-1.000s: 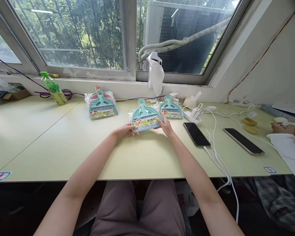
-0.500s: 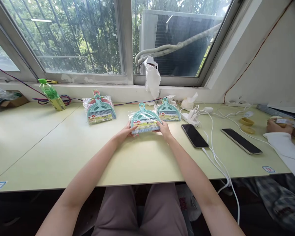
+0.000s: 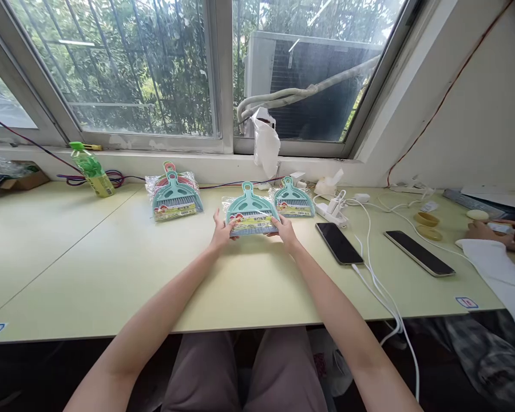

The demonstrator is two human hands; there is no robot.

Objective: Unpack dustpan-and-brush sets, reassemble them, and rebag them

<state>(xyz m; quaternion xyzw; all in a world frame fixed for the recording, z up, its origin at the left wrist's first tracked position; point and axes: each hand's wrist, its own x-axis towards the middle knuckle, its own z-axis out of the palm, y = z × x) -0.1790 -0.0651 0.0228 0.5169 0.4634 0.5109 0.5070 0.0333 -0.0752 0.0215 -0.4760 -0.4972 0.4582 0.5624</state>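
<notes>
Between my hands is a teal dustpan and brush set (image 3: 251, 209) in clear plastic wrap with a yellow label, its handle pointing away from me. My left hand (image 3: 222, 232) grips its left lower corner, the thumb over the front. On the right lower corner, my right hand (image 3: 284, 230) pinches with the thumb in front and fingers behind. A second wrapped teal set (image 3: 292, 200) sits just behind to the right. Farther left lies a wrapped stack of dustpan sets (image 3: 177, 197), teal on top with a pink one behind.
A green-capped bottle (image 3: 92, 171) leans by coiled cables at the back left. On the right are a black phone (image 3: 339, 243), a second phone (image 3: 419, 253), a white power strip (image 3: 331, 213) and yellow bowls (image 3: 427, 219). A co-worker's hands (image 3: 489, 232) hold something small at the far right.
The left hand's fingers have loosened and its index finger is now raised off the wrap. The held set is still between both hands. At far right, the co-worker's hands have shifted.
</notes>
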